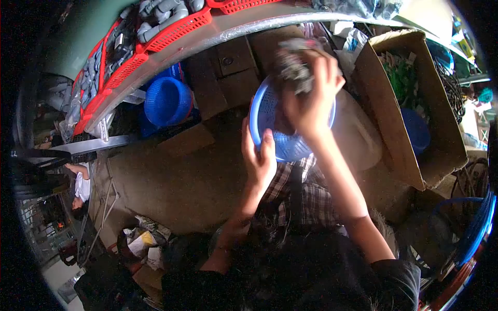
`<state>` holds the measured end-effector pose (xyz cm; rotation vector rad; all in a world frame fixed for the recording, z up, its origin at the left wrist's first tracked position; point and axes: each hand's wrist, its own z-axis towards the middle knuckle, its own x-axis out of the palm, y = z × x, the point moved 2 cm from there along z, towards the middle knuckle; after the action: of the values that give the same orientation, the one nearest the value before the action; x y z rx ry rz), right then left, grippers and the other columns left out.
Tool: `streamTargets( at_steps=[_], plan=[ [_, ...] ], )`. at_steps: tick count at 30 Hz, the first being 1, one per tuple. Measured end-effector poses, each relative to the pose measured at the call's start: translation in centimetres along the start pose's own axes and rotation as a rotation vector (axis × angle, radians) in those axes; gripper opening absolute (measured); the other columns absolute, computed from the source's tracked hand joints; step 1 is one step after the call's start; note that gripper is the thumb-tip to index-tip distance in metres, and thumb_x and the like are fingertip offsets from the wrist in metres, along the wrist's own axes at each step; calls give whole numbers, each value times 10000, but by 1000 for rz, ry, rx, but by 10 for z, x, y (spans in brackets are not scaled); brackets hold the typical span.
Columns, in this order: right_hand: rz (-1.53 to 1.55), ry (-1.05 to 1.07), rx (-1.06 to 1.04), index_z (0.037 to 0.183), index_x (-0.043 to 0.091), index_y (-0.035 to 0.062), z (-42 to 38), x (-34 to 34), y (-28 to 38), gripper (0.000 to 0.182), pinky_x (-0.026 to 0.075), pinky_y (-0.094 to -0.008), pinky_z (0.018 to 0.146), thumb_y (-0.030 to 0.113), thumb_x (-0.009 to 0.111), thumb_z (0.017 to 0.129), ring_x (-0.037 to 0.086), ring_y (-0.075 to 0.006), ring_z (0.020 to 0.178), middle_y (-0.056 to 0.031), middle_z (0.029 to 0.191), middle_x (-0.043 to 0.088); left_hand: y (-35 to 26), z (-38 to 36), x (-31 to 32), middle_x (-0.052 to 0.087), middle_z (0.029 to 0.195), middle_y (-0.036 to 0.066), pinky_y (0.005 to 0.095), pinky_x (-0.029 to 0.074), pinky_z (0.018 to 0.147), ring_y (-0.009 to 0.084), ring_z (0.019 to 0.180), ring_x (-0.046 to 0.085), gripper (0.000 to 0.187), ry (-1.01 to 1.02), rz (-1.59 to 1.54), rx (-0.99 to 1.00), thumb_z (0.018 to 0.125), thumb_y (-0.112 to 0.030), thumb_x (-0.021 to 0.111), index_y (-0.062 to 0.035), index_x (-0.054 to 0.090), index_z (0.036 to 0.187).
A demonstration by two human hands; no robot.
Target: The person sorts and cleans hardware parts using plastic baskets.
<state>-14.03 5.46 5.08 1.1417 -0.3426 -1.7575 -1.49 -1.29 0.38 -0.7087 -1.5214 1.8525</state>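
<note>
My left hand (pixel 261 159) grips the near left rim of a round blue plastic basket (pixel 294 149), thumb on the inside and fingers outside. Over the basket's far side, my right hand (pixel 315 96) is closed around a dark grey, crumpled-looking bundle (pixel 293 72), smeared by motion; I cannot tell its exact kind. A small patch of red shows at the bundle's top. The basket is held tilted in front of my plaid-covered lap, and the bundle with my right hand hides much of its inside.
Red trays (pixel 179 31) of grey pipe fittings stand on a shelf at upper left. A second blue basket (pixel 167 101) sits below them. On the right is an open cardboard box (pixel 399 150) with green pieces inside. A person (pixel 82 186) is at far left.
</note>
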Motion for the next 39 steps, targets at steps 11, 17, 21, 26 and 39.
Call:
streamTargets(
  at_steps=[11,17,21,26,39],
  plan=[
    [86,12,91,1003,512,59,-46,-34,-45,484,412,-366,797,-45,602,539,501,-328,905,-157,969,494,14,20,-30,437,1150,138,372,313,913,223,1067,413,431,225,-664,-255,727,-319,582,-56,411,1022],
    [174,519,-375,958,557,172,-31,-37,9,455,460,-382,672,18,630,536,527,-306,857,-104,985,501,-29,51,-32,463,1167,158,337,359,914,216,1082,437,683,752,-111,-331,695,-30,606,18,238,1269],
    [94,274,-111,1003,533,164,-20,-26,-14,474,457,-366,724,14,589,557,528,-311,855,-100,956,529,-9,46,-26,483,1155,131,314,318,948,187,1089,436,455,571,188,-190,742,-9,479,43,401,1187],
    [236,-10,254,1071,464,-1,-43,-25,-44,391,412,-295,805,12,556,691,530,-199,918,-146,983,545,-10,25,-15,514,1114,133,329,356,910,207,1027,492,424,57,-12,-44,720,-16,450,47,448,1139],
    [876,413,1400,1116,465,20,-99,-30,14,540,417,-298,774,337,640,715,491,-167,948,-92,1053,535,-2,33,-1,386,1149,162,371,277,931,240,1070,383,362,-472,-18,263,840,-45,402,36,305,1179]
  ],
)
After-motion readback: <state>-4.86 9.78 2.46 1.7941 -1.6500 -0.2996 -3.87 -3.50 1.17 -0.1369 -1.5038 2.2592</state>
